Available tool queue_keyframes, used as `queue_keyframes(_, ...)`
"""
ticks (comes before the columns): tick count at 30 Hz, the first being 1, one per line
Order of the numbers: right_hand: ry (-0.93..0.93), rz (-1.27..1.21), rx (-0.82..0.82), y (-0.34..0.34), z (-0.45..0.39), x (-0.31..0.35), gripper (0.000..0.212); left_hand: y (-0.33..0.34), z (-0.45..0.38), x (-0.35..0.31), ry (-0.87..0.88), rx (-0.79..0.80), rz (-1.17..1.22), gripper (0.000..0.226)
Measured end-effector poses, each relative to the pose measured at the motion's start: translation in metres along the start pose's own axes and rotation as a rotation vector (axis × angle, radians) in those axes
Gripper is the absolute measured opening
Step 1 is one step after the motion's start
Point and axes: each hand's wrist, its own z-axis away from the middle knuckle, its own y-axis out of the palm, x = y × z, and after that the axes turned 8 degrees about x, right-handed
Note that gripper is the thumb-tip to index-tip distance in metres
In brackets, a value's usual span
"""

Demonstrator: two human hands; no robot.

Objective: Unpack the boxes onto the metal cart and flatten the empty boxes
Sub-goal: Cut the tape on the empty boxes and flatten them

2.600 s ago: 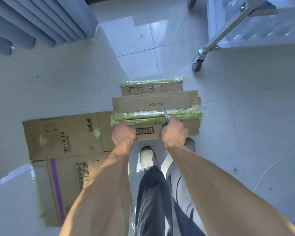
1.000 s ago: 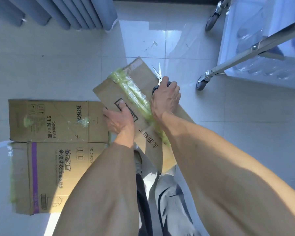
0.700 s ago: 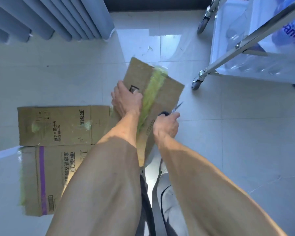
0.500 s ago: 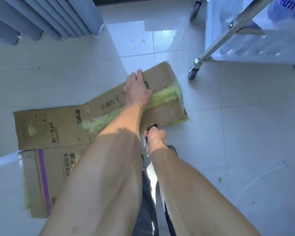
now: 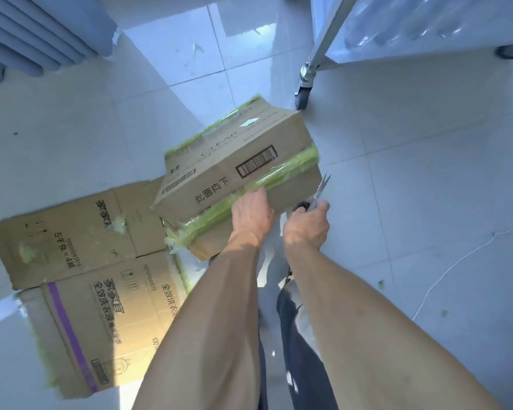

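A brown cardboard box (image 5: 234,161) sealed with green tape is tilted above the floor, its barcode and printed side facing me. My left hand (image 5: 251,213) grips its near edge on the green tape seam. My right hand (image 5: 307,224) holds a pair of scissors (image 5: 319,192) beside the box's right end, blades pointing up and away. The metal cart (image 5: 326,39) stands at the top right, with one caster (image 5: 304,93) close to the box's far corner.
Two flattened cardboard boxes lie on the tiled floor at the left: one (image 5: 68,232) further off, one with a purple stripe (image 5: 101,327) nearer. A grey curtain (image 5: 36,31) hangs at the top left. A thin white string (image 5: 462,261) lies on the floor at the right.
The box has been turned over and lifted; its barcode side now faces me. My left hand moved from the top to the near edge. My right hand with the scissors came up beside the box.
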Motion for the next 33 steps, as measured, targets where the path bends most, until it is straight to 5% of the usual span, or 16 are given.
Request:
queue_keyframes(3, -0.085, -0.027, -0.031, -0.003, -0.022, 0.009, 0.029, 0.009, -0.014, -0.011, -0.017, 0.104, 0.016, 0.027)
queue_keyframes(8, -0.361, 0.008, -0.054, -0.009, -0.057, 0.036, 0.030, 0.021, -0.039, -0.019, -0.146, 0.008, 0.030, 0.051)
queue_keyframes(11, -0.450, 0.056, 0.016, 0.004, -0.071, 0.052, 0.030, 0.017, -0.056, -0.009, -0.153, -0.037, 0.022, 0.032)
queue_keyframes(14, -0.409, 0.027, 0.062, 0.020, -0.079, 0.069, 0.028, 0.005, -0.067, 0.000, -0.109, -0.127, 0.011, 0.009)
queue_keyframes(21, -0.414, 0.016, -0.002, 0.032, -0.086, 0.084, 0.031, -0.007, -0.082, 0.002, -0.103, -0.213, 0.090, 0.007)
queue_keyframes(28, -0.385, 0.115, 0.149, 0.025, -0.067, 0.084, 0.022, -0.010, -0.080, 0.013, -0.217, -0.158, 0.183, 0.078)
queue_keyframes(33, -0.243, 0.138, 0.345, 0.048, -0.029, 0.029, 0.018, -0.001, -0.063, 0.017, -0.259, -0.170, 0.081, 0.061)
